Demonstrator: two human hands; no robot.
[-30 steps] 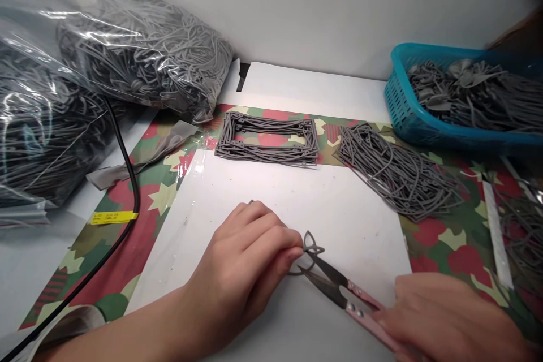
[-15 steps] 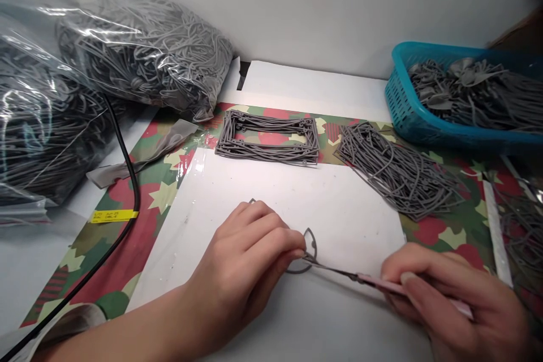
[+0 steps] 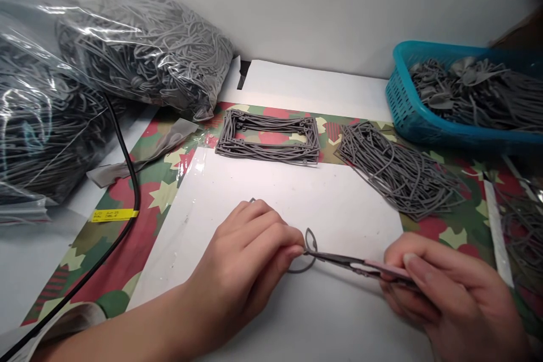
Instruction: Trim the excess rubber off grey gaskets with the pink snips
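Observation:
My left hand (image 3: 254, 254) is closed on a thin grey rubber-like loop (image 3: 313, 239), which sticks out past the fingertips over the white sheet (image 3: 339, 209). Most of the loop is hidden under the hand. Pinched in my right hand (image 3: 453, 294) is a slim pair of tweezers (image 3: 352, 262) with pinkish handles and dark tips. The tips point left and meet the loop right beside my left thumb and fingertip.
A neat rectangular stack of grey frames (image 3: 267, 153) lies behind the hands, with a looser pile (image 3: 399, 172) to its right. Filled plastic bags (image 3: 156, 45) and a black cable (image 3: 134, 181) are at left. A blue basket (image 3: 458, 130) of grey parts stands back right.
The tweezers have turned in my right hand, showing more of their dark blades, and the right hand has shifted slightly. The left hand has hardly moved.

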